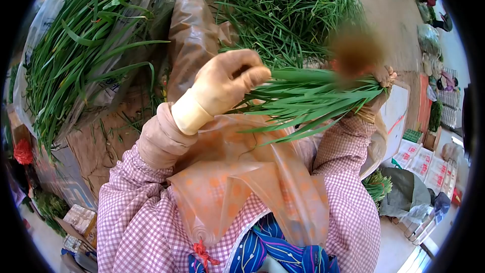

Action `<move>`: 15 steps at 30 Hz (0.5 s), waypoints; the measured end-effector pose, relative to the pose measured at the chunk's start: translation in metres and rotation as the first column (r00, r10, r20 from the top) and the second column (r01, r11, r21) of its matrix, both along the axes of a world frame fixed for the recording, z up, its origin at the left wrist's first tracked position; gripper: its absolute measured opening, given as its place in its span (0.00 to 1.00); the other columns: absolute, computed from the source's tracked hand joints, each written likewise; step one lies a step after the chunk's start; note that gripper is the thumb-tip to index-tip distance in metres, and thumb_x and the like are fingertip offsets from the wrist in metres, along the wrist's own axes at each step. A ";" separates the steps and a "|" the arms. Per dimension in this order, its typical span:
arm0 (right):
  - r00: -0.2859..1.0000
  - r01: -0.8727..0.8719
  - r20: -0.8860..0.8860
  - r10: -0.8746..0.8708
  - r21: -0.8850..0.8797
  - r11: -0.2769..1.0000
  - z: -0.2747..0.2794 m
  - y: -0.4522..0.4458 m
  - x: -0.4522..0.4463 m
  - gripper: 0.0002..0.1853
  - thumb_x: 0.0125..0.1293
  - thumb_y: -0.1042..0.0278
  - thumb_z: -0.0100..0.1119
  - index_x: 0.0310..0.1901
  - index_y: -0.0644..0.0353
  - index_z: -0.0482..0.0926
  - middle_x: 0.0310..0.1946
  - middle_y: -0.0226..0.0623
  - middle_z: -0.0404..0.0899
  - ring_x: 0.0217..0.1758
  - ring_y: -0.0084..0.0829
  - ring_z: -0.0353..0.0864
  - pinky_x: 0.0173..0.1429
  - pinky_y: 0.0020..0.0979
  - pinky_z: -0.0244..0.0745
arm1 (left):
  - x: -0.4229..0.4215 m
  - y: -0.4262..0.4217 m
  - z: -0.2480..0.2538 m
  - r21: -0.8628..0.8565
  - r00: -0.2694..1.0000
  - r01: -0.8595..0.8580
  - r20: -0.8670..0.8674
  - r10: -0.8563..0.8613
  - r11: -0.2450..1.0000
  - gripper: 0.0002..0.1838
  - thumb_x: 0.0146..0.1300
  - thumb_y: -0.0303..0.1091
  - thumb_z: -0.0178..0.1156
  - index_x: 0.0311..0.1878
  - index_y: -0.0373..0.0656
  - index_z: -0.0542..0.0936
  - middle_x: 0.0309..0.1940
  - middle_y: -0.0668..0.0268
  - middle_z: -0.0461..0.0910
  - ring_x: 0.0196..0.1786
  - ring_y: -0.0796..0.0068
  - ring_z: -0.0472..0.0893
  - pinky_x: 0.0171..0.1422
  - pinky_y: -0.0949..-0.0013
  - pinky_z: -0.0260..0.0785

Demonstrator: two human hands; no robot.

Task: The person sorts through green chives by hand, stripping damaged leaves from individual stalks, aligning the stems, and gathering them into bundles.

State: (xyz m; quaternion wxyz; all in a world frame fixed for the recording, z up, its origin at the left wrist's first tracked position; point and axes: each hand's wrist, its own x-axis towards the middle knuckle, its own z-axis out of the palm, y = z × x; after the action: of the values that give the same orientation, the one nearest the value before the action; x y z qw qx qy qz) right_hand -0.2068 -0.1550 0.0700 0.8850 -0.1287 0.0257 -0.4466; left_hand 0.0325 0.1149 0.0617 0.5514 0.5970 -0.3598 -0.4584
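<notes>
My right hand (384, 78) is closed round the base end of a bunch of garlic chives (313, 96), whose long flat green leaves point left across my lap. My left hand (225, 81), in a pale rubber glove, is by the leaf tips with its fingers curled toward the thumb. Whether a leaf is pinched there I cannot make out. A brown blurred spot covers part of the view above my right hand and hides some of the bunch. Beneath the leaves, a translucent orange-patterned plastic apron (252, 167) covers my front.
Loose chives (288, 10) lie in a large heap ahead. More chives (76, 50) fill a clear plastic sheet on the left. My plastic-covered leg (189, 30) stretches between them over flattened cardboard (96, 146). White boxes (419, 164) and a dark green sack (406, 192) stand at right.
</notes>
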 end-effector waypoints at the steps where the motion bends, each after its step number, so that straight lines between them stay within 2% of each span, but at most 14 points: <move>1: 0.999 -0.052 0.010 0.052 -0.028 0.998 -0.001 -0.001 0.002 0.06 0.67 0.69 0.55 0.36 0.61 0.70 0.19 0.23 0.64 0.22 0.19 0.64 0.36 0.25 0.64 | 0.000 -0.001 -0.003 0.002 1.000 0.001 0.001 -0.001 1.000 0.12 0.64 0.39 0.61 0.34 0.38 0.79 0.26 0.66 0.75 0.30 0.81 0.73 0.35 0.74 0.67; 3: 0.987 -0.155 0.024 0.157 -0.082 0.985 -0.002 0.002 0.008 0.06 0.67 0.69 0.54 0.36 0.61 0.70 0.19 0.22 0.64 0.21 0.19 0.64 0.36 0.24 0.63 | -0.001 -0.004 -0.001 -0.115 0.916 -0.272 -0.334 0.221 0.955 0.10 0.65 0.38 0.59 0.35 0.41 0.78 0.27 0.70 0.74 0.31 0.83 0.71 0.35 0.75 0.65; 4: 0.986 -0.151 0.061 0.155 -0.059 0.987 -0.003 0.008 0.014 0.05 0.67 0.71 0.52 0.34 0.60 0.70 0.19 0.22 0.64 0.21 0.19 0.64 0.35 0.24 0.62 | 0.001 -0.005 -0.012 -0.252 0.894 -0.336 -0.389 0.223 0.908 0.09 0.67 0.37 0.57 0.37 0.42 0.78 0.29 0.71 0.76 0.30 0.82 0.71 0.36 0.75 0.66; 5: 0.986 -0.153 0.062 0.156 -0.056 0.987 -0.007 0.005 0.013 0.05 0.67 0.71 0.52 0.34 0.60 0.70 0.19 0.22 0.64 0.21 0.19 0.64 0.35 0.24 0.62 | 0.007 -0.006 -0.017 -0.249 0.894 -0.337 -0.388 0.226 0.908 0.09 0.67 0.37 0.57 0.37 0.42 0.78 0.29 0.71 0.76 0.30 0.82 0.71 0.36 0.75 0.66; 7: 0.990 -0.109 0.087 0.108 0.006 0.994 -0.022 -0.011 -0.001 0.06 0.67 0.72 0.50 0.31 0.59 0.70 0.18 0.22 0.64 0.22 0.19 0.65 0.35 0.24 0.63 | 0.021 -0.003 -0.024 -0.234 0.670 -0.691 -0.564 0.483 0.684 0.06 0.67 0.34 0.57 0.40 0.41 0.78 0.31 0.70 0.77 0.31 0.83 0.73 0.37 0.78 0.67; 9: 0.983 -0.132 0.131 0.127 0.034 0.991 -0.040 -0.029 -0.014 0.09 0.68 0.72 0.49 0.27 0.58 0.69 0.18 0.23 0.65 0.22 0.19 0.65 0.35 0.24 0.63 | 0.035 0.006 -0.013 -0.113 0.623 -0.755 -0.427 0.655 0.646 0.05 0.65 0.29 0.59 0.42 0.40 0.78 0.33 0.71 0.78 0.33 0.85 0.74 0.38 0.80 0.68; 10: 0.989 -0.091 0.124 0.084 0.057 0.994 -0.039 -0.028 -0.014 0.10 0.68 0.72 0.50 0.27 0.57 0.69 0.18 0.23 0.65 0.22 0.19 0.65 0.35 0.23 0.64 | 0.040 0.013 -0.005 -0.205 0.721 -0.691 -0.142 0.678 0.693 0.06 0.64 0.28 0.60 0.42 0.38 0.78 0.33 0.72 0.78 0.34 0.86 0.74 0.39 0.81 0.69; 11: 0.993 -0.049 0.114 0.039 0.081 0.996 -0.035 -0.023 -0.012 0.10 0.67 0.72 0.51 0.26 0.57 0.69 0.19 0.23 0.66 0.23 0.18 0.66 0.35 0.23 0.64 | 0.037 0.014 0.003 -0.201 0.722 -0.691 -0.143 0.677 0.695 0.06 0.64 0.28 0.60 0.42 0.38 0.78 0.33 0.72 0.78 0.34 0.86 0.74 0.39 0.81 0.69; 12: 0.998 0.062 -0.013 -0.062 0.044 0.997 -0.028 -0.014 -0.007 0.10 0.67 0.71 0.53 0.27 0.57 0.69 0.18 0.23 0.65 0.24 0.19 0.67 0.36 0.22 0.66 | 0.034 0.016 0.010 -0.188 0.726 -0.688 -0.170 0.666 0.701 0.06 0.64 0.28 0.60 0.42 0.37 0.78 0.34 0.72 0.78 0.34 0.86 0.75 0.40 0.81 0.69; 15: 0.999 0.043 0.012 -0.044 0.099 0.994 -0.027 -0.015 -0.003 0.10 0.67 0.71 0.53 0.27 0.57 0.69 0.19 0.23 0.65 0.24 0.19 0.67 0.36 0.22 0.66 | 0.030 0.038 0.013 -0.136 0.773 -0.633 -0.147 0.617 0.762 0.08 0.66 0.31 0.59 0.41 0.36 0.79 0.33 0.71 0.80 0.34 0.85 0.75 0.41 0.81 0.69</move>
State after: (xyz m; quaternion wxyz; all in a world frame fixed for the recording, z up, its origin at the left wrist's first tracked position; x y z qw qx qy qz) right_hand -0.2095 -0.1695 0.0434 0.8805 -0.0810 0.0444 -0.4649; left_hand 0.0624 0.1526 0.0744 0.7396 0.6091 -0.1534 -0.2417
